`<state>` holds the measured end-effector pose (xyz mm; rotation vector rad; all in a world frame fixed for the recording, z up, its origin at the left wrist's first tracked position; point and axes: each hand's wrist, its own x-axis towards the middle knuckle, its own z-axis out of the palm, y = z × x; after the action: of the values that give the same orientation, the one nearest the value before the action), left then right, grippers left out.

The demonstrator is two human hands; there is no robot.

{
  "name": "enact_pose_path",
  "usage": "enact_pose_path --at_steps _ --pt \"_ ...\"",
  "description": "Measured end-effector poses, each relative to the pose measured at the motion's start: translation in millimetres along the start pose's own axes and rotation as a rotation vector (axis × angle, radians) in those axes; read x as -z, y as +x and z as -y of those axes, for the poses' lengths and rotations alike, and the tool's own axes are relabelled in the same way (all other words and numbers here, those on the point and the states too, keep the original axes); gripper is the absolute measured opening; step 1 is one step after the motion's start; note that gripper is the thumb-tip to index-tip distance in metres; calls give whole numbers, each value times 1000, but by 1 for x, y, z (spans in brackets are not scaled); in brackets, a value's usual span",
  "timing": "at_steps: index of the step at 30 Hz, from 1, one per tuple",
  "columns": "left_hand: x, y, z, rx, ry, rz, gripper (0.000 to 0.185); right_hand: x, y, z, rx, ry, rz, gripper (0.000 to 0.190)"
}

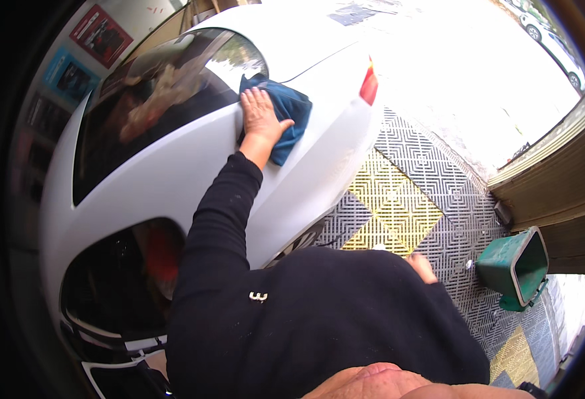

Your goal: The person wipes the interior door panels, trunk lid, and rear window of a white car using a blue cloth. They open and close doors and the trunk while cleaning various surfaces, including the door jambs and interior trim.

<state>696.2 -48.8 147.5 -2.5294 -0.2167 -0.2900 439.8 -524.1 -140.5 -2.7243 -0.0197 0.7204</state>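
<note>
A white car point(212, 144) fills the left side of the head view. My left hand point(260, 113) lies flat, fingers spread, on a folded blue cloth point(292, 112), pressing it against the body panel beside the lower corner of the dark rear window point(172, 85). The cloth covers part of the panel behind that glass. To the right of the cloth is a red tail light point(369, 86). My right hand point(422, 267) hangs low by my right side, partly hidden by my black top; its fingers cannot be made out clearly.
Grey and yellow grid floor tiles point(402, 199) lie beside the car. A green plastic bin point(497, 264) stands at the right near a wall point(547, 184). An open side window or door gap point(118, 279) shows at lower left. Posters point(101, 36) hang behind the car.
</note>
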Motion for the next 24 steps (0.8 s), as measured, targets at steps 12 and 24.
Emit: enact_pose_path --at_steps 12,24 --pt "-23 115 -93 256 -318 -234 68 -15 -23 -217 -650 594 40 44" --pt "-36 103 -126 470 -343 -540 31 105 112 -206 -312 672 -23 37"
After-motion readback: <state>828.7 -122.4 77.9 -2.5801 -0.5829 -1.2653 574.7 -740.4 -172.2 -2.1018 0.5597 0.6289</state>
